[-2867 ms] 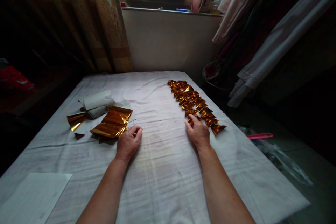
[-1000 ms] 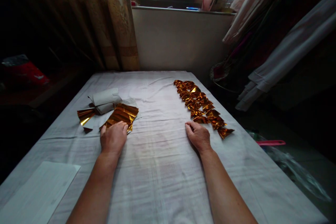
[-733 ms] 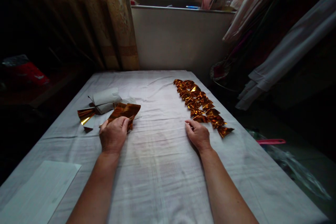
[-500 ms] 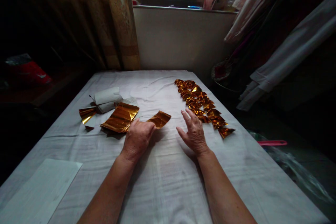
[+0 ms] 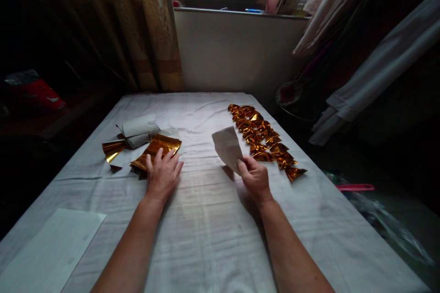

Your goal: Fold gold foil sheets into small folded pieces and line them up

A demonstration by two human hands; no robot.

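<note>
My right hand [image 5: 254, 178] pinches one foil paper sheet [image 5: 227, 146] by its lower right corner. The sheet's plain pale back faces me, and it is raised off the cloth, slightly curved. My left hand [image 5: 162, 174] lies with fingers apart on the near right part of a stack of gold foil paper sheets [image 5: 163, 143], covering some of it. Beyond my right hand, several folded gold foil pieces [image 5: 261, 135] lie in rows along the right side of the table.
White cloth covers the table [image 5: 206, 238]. Behind the stack lie a white wrapped bundle [image 5: 139, 126] and a fanned gold foil scrap [image 5: 113, 150]. A pale flat sheet [image 5: 51, 247] rests at the near left. Clothes [image 5: 385, 64] hang at the right, past the table edge.
The foil sheet has passed from my left hand to my right, its pale back now showing. My left hand has moved left onto the stack and spread its fingers.
</note>
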